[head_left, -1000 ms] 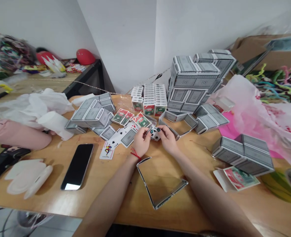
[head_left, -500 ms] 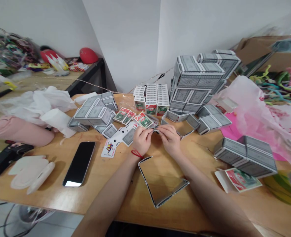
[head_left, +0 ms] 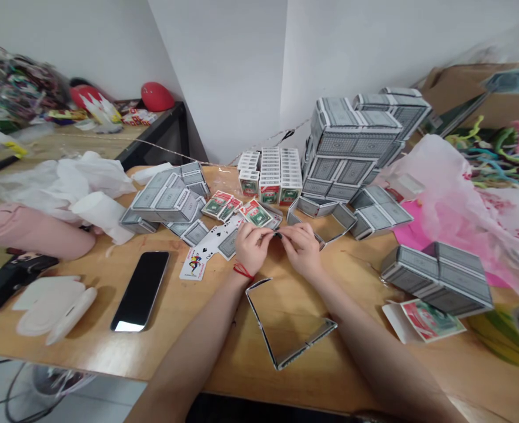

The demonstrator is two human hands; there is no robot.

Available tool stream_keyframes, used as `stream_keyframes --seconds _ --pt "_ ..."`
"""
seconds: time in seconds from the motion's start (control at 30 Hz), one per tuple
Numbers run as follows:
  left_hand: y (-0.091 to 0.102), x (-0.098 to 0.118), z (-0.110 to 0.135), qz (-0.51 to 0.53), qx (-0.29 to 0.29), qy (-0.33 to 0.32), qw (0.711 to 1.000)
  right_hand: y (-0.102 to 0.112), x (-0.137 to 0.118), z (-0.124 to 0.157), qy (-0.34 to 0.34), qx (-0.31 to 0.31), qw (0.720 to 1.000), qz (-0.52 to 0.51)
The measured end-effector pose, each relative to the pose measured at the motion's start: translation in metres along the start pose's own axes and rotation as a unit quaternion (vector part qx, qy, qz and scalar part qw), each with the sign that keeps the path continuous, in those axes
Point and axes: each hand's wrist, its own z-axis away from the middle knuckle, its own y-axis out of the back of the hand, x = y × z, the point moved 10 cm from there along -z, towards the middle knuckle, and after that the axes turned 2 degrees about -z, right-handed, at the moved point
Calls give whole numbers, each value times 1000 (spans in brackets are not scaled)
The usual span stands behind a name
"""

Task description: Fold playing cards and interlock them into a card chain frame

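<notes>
Fingertips of my left hand (head_left: 253, 245) and my right hand (head_left: 301, 247) are pinched close together, over the middle of the wooden table. Between them is a playing card (head_left: 278, 235), mostly hidden by the fingers, with only a small dark bit showing. Nearer me, between my forearms, a bent strip of joined cards (head_left: 265, 329) stands on edge in an open shape. A frame of joined cards (head_left: 325, 214) lies just beyond my right hand. Beside my left hand are loose playing cards (head_left: 213, 241), a joker among them, and a red-and-green card box (head_left: 255, 212).
Grey card-built blocks are stacked at the back right (head_left: 351, 141) and at the left (head_left: 164, 197). Several card boxes (head_left: 270, 170) stand in rows at the back. A phone (head_left: 140, 291), a pink roll (head_left: 34, 232) and yellow tape (head_left: 508, 335) lie around.
The card between my fingertips has tilted or bent, and less of it shows. My hands stay in nearly the same place; the other things have not moved.
</notes>
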Motion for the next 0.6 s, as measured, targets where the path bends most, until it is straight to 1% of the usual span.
stream_keyframes --seconds 0.13,0.23,0.37,0.6 --pt "-5 -12 1 31 -10 56 998 -1 6 2 -10 2 1000 0" --pt "-9 -15 2 41 -28 69 996 -1 12 3 -34 7 999 -15" --pt "-9 -12 2 36 -38 58 997 -2 18 4 -65 5 998 -13" --pt "-8 -6 4 19 -42 28 999 -2 14 4 -58 4 998 -13"
